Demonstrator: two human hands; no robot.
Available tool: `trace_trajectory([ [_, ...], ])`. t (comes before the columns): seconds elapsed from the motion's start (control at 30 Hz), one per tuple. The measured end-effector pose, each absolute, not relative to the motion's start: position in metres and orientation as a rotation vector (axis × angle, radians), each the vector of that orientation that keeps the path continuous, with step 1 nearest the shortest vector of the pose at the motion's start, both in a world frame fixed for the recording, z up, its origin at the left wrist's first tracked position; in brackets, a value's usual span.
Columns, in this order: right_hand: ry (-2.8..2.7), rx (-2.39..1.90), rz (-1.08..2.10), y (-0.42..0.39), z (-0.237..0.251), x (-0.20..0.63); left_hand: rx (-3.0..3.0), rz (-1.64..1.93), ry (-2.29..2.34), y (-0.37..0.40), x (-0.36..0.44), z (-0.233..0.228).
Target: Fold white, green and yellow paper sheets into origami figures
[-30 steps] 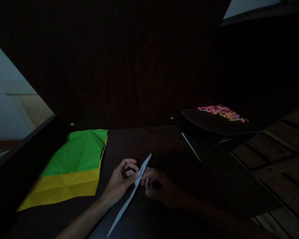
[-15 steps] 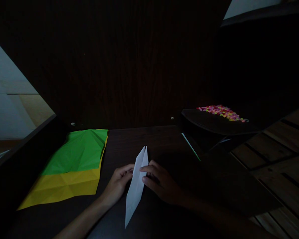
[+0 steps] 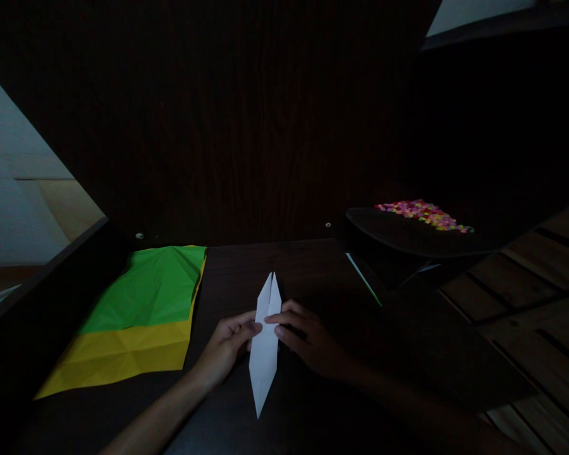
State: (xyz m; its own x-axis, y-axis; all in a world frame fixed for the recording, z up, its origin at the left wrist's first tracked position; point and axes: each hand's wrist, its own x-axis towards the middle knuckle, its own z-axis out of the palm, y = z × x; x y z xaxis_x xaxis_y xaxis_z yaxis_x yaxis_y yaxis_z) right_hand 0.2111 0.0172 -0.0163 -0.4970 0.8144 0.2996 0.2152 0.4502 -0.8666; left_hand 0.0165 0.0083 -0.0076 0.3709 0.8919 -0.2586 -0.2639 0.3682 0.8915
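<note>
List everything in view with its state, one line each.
White paper: folded long and narrow, split at its far tip, held in both hands
Left hand: thumb on the paper
Right hand: fingers on the paper
Green paper: creased, over yellow
Yellow paper: creased, partly covered
Colorful pieces: loosely piled

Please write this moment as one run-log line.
left hand: holds folded white paper | right hand: holds it too | green paper: on yellow paper

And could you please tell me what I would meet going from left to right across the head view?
Overlapping green and yellow sheets, left hand, folded white paper, right hand, thin pale-green strip, pile of small colourful pieces.
</note>
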Motion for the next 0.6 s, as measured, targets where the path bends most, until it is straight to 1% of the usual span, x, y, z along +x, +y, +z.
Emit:
trace_trajectory([
  [0.27, -1.823, -0.743, 1.217, 0.0207, -0.0258, 0.2132, 0.8, 0.905, 0.806, 0.0066, 0.0168, -0.0066],
  [0.6, -1.952, -0.711, 1.015, 0.0226, -0.0191, 0.2161, 0.696, 0.88, 0.834, 0.0069, 0.0171, -0.0017],
])
